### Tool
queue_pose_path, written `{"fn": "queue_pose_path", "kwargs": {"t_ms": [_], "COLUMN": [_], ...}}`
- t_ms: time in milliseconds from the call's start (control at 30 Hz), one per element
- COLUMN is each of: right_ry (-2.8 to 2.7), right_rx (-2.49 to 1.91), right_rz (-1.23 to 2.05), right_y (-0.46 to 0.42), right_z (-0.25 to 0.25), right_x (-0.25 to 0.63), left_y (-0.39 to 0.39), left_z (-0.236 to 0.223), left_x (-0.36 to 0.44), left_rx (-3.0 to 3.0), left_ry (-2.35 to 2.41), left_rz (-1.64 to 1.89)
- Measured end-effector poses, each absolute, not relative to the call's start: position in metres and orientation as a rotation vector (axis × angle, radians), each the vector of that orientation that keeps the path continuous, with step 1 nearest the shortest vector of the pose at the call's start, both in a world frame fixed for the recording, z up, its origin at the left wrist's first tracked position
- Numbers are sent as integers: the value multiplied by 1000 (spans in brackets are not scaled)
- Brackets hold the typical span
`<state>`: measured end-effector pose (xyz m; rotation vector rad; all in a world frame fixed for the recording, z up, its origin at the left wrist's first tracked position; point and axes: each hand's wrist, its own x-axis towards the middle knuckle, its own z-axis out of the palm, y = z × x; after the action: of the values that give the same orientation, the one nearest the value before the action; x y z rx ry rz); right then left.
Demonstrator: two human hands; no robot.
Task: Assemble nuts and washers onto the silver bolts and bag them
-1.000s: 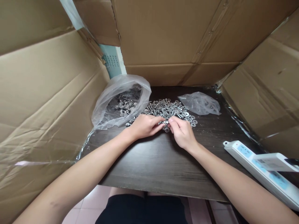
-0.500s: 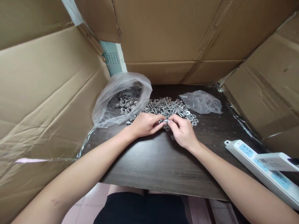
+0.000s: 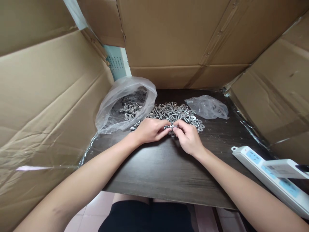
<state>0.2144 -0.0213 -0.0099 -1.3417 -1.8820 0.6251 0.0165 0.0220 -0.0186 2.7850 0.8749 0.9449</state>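
Right hand (image 3: 188,138) has shifted slightly; it and left hand (image 3: 150,131), both grips nearly closed, pinch one bolt (image 3: 172,126).

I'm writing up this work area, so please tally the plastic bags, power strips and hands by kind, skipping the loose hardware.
Bags: 2 (larger plastic bag, smaller plastic bag)
Power strip: 1
Hands: 2 (left hand, right hand)
Total: 5

Shorts (image 3: 147,217), dark; legs (image 3: 131,198), bare, beyond shorts' hem; left forearm (image 3: 96,172), bare, small mark (image 3: 57,211), left of shorts; right forearm (image 3: 236,177), bare.
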Motion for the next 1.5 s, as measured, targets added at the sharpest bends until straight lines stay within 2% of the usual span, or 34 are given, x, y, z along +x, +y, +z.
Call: {"fn": "queue_pose_path", "kwargs": {"t_ms": [300,1500], "right_ry": [-1891,-1869], "right_rx": [-1337,-1287], "right_rz": [507,539], "right_y": [-20,-21], "right_z": [-11,-12], "right_x": [214,215], "left_y": [24,23], "left_z": [-20,-20], "left_x": [15,17], "left_rx": [2869,2929], "left_ry": [834,767], "left_rz": [927,1034]}}
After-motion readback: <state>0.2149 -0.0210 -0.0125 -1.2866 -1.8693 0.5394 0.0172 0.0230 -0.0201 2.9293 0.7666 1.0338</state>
